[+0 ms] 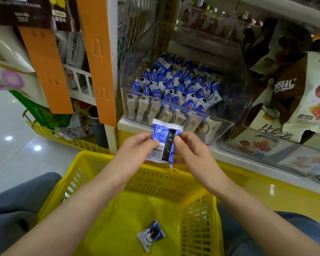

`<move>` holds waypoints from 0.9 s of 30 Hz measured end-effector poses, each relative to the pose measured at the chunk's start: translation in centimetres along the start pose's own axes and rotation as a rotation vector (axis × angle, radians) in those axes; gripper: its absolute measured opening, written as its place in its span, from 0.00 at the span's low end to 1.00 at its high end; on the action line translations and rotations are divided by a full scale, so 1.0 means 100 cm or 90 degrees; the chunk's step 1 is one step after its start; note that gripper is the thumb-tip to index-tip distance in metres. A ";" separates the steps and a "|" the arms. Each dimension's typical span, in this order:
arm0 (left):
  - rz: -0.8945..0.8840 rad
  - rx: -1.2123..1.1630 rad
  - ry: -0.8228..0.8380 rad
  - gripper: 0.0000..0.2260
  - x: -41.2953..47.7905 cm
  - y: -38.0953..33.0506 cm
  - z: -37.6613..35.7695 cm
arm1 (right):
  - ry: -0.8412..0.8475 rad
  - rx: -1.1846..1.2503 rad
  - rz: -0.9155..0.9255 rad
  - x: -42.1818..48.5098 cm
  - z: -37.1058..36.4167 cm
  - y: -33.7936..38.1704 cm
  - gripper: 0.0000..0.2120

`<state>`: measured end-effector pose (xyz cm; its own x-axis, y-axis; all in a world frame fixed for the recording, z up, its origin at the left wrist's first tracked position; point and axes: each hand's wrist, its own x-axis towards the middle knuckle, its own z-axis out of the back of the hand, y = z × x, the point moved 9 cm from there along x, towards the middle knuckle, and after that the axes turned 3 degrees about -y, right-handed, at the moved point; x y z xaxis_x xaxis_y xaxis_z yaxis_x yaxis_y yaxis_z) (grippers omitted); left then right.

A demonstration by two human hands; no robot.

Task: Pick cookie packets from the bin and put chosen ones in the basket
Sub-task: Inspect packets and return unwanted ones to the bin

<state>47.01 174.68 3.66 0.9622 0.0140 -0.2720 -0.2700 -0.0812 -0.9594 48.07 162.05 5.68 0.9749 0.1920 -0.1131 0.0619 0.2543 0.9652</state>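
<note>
A blue and white cookie packet (163, 143) is held up between both hands, its back with the barcode facing me. My left hand (137, 146) pinches its left edge and my right hand (190, 148) pinches its right edge. They hover above the far rim of the yellow basket (198, 209) on my lap. One cookie packet (151, 235) lies on the basket floor. Just behind the hands, a clear plastic bin (227, 124) on the shelf is packed with many matching packets (175, 87).
Large snack bags (299, 93) fill clear bins to the right of the cookie bin. Orange shelf dividers (98, 58) stand to the left, above a second yellow basket (70, 141) of goods on the glossy floor. A yellow shelf ledge (266, 191) runs at the right.
</note>
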 end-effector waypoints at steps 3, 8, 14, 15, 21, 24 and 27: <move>-0.081 0.077 -0.059 0.07 0.001 -0.008 0.004 | 0.073 0.128 -0.093 -0.001 -0.014 -0.010 0.09; -0.221 0.228 -0.060 0.09 -0.008 -0.018 -0.005 | 0.039 0.106 -0.081 0.000 -0.016 -0.013 0.05; -0.220 0.255 -0.004 0.13 -0.007 -0.011 -0.012 | 0.007 0.077 -0.034 0.002 -0.009 -0.010 0.03; -0.217 0.261 0.002 0.13 -0.007 -0.011 -0.013 | 0.005 0.078 -0.028 0.002 -0.008 -0.009 0.04; -0.302 0.380 -0.046 0.13 -0.011 -0.021 -0.007 | -0.018 0.047 0.016 0.002 -0.010 -0.005 0.08; -0.305 0.373 -0.058 0.13 -0.011 -0.021 -0.006 | -0.016 0.040 0.028 0.003 -0.011 -0.006 0.08; -0.250 0.299 -0.056 0.12 -0.004 -0.013 -0.005 | 0.012 0.053 0.019 0.006 -0.013 -0.006 0.07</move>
<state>46.97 174.30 5.09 0.9919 0.0371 0.1216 0.0973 0.3936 -0.9141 48.37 163.23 4.72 0.9725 0.2162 -0.0871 0.0507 0.1682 0.9844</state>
